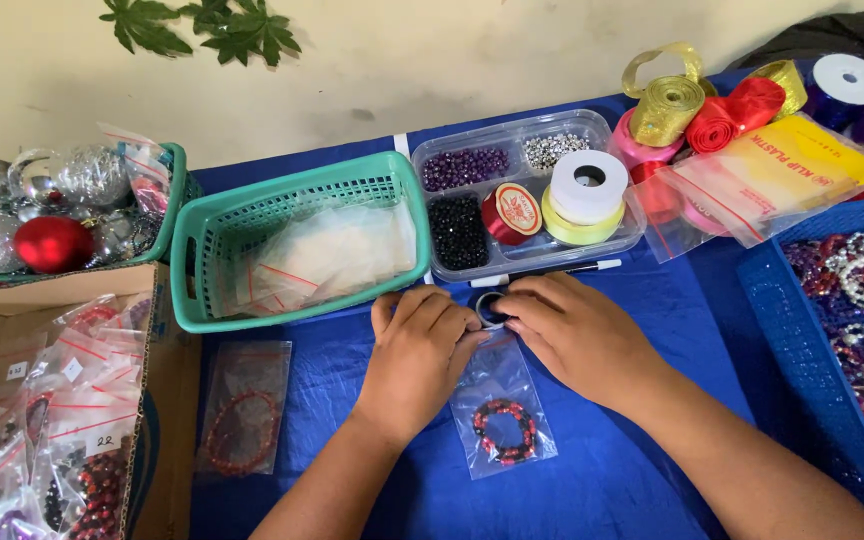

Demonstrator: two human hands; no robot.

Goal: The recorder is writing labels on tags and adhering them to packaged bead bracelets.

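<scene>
A small clear zip bag [504, 405] lies on the blue table cover [642, 300] and holds a red and black bead bracelet [503, 432]. My left hand [418, 355] and my right hand [574, 335] both press their fingertips along the bag's top edge. Between the fingertips shows part of a small round ring-like object [489, 301], perhaps a tape roll. I cannot tell which hand holds it.
A teal basket [202, 245] with clear bags stands behind my left hand. A clear compartment tray [527, 260] holds beads and ribbon rolls. Another bagged bracelet [243, 407] lies left, beside a cardboard box [157, 400] of bagged items. A blue basket [802, 340] of bead strings stands right.
</scene>
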